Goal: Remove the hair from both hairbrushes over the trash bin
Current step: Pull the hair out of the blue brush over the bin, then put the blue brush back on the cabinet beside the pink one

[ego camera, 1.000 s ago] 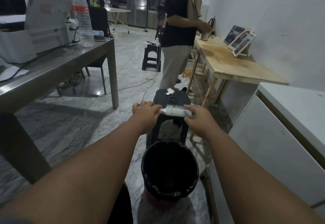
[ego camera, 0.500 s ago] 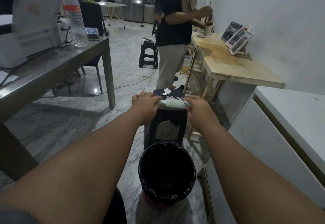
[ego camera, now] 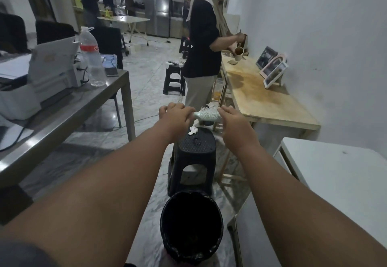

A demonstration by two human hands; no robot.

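Note:
A pale green hairbrush (ego camera: 207,114) with white bristles pointing up is held out at arm's length. My left hand (ego camera: 175,114) is closed around its handle. My right hand (ego camera: 234,120) rests against the brush head's far end, fingers curled over it. Low and near me stands a trash bin (ego camera: 191,228) lined with a black bag; the brush is held well beyond it, above the black plastic stool (ego camera: 195,147). No second hairbrush is visible.
A crumpled white tissue (ego camera: 192,130) lies on the stool. A person (ego camera: 202,57) stands at the wooden table (ego camera: 270,103) to the right. A grey metal table (ego camera: 62,107) with a printer and bottle is left; a white cabinet (ego camera: 335,174) is right.
The view has tilted up, so my hands and the brush appear higher against the room, beyond the stool. Both hands keep their hold on the brush.

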